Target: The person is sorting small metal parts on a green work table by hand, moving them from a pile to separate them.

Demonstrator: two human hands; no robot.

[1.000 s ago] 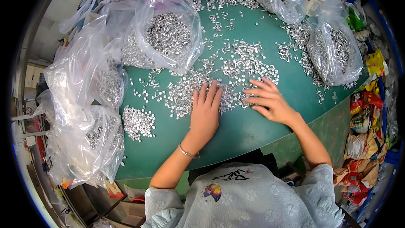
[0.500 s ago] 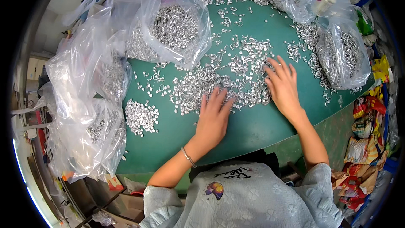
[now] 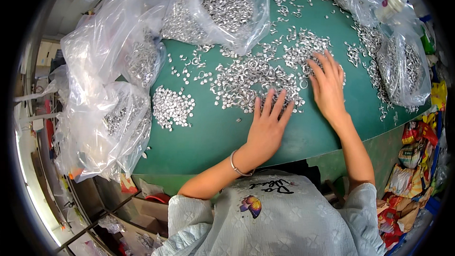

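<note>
Small silver metal pieces, many of them ring- or hook-shaped, lie in a loose pile (image 3: 246,83) on the green table (image 3: 213,142). At the pile's near edge is my left hand (image 3: 266,130), palm down, fingers spread and their tips touching the pieces. My right hand (image 3: 330,90) rests farther right, fingers stretched and slightly apart, beside a second cluster of pieces (image 3: 303,47). Neither hand visibly grips anything; what lies under the fingertips is hidden. To the left sits a separate heap of small, rounder silver pieces (image 3: 173,107).
A clear plastic bag (image 3: 258,28) full of metal pieces stands open behind the pile. More clear bags (image 3: 83,114) crowd the left side. On the right, a filled bag (image 3: 407,71) stands beside scattered pieces, with a white bottle (image 3: 394,2) behind it.
The whole view has shifted, so the table appears higher and farther right. My hands are closer together. My left hand has drawn back toward the pile's near edge.
</note>
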